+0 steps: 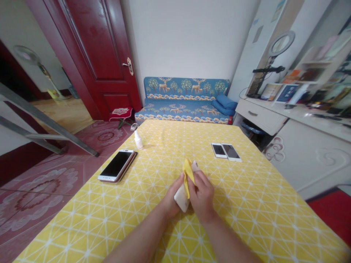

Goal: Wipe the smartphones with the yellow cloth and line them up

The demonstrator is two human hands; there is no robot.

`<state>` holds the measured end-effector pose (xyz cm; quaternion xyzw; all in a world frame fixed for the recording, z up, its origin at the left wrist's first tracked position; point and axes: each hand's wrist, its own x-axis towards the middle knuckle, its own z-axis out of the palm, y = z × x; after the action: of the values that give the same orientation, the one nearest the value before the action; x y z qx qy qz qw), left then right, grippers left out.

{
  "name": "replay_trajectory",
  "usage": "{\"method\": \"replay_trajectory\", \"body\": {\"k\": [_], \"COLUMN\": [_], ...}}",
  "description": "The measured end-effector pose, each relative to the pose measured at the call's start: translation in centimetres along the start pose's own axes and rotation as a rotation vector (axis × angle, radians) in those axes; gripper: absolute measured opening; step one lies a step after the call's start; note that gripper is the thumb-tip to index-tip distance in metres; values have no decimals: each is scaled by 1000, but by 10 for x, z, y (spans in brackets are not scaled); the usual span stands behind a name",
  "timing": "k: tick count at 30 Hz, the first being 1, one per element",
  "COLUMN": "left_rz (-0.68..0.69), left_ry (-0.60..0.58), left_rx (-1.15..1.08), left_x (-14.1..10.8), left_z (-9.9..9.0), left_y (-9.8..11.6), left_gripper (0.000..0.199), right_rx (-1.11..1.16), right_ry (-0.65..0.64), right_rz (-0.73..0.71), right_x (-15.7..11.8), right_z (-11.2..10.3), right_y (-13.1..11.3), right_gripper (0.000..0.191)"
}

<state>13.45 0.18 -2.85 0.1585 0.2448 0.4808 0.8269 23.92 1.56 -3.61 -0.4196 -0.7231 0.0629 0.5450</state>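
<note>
Tabletop (pixel 255 219) under a yellow patterned cloth, sofa (pixel 183 109) just beyond the far edge. Plenty of open cloth right of the hands, out to the right edge; less room left. Black-screen phone (pixel 117 166) lies face up near the left edge. Two phones (pixel 230 152) sit side by side, touching, toward the far right. Small white bottle (pixel 138 140) stands near the far left corner. White phone (pixel 181 199) is up off the cloth, mid-table toward the near edge. Left hand (pixel 171 199) grips it narrow; right hand (pixel 201 193) pinches yellow rag (pixel 188 177) against it.
</note>
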Motion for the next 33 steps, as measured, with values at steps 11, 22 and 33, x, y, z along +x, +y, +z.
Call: {"method": "replay_trajectory", "body": {"k": [11, 22, 33], "left_rz": [-108, 363, 640], "left_ry": [-39, 115, 290], "left_rx": [-108, -389, -11], "left_x": [2, 5, 7], "left_z": [-8, -24, -23], "left_y": [13, 43, 51], "left_gripper": [40, 59, 36], "right_rx": [-297, 80, 182], "right_ry": [23, -449, -422], "right_rz": [83, -183, 45], "right_x": [15, -2, 5], "right_z": [-17, 0, -10], "right_y": [30, -20, -11], "right_gripper": [19, 20, 29]}}
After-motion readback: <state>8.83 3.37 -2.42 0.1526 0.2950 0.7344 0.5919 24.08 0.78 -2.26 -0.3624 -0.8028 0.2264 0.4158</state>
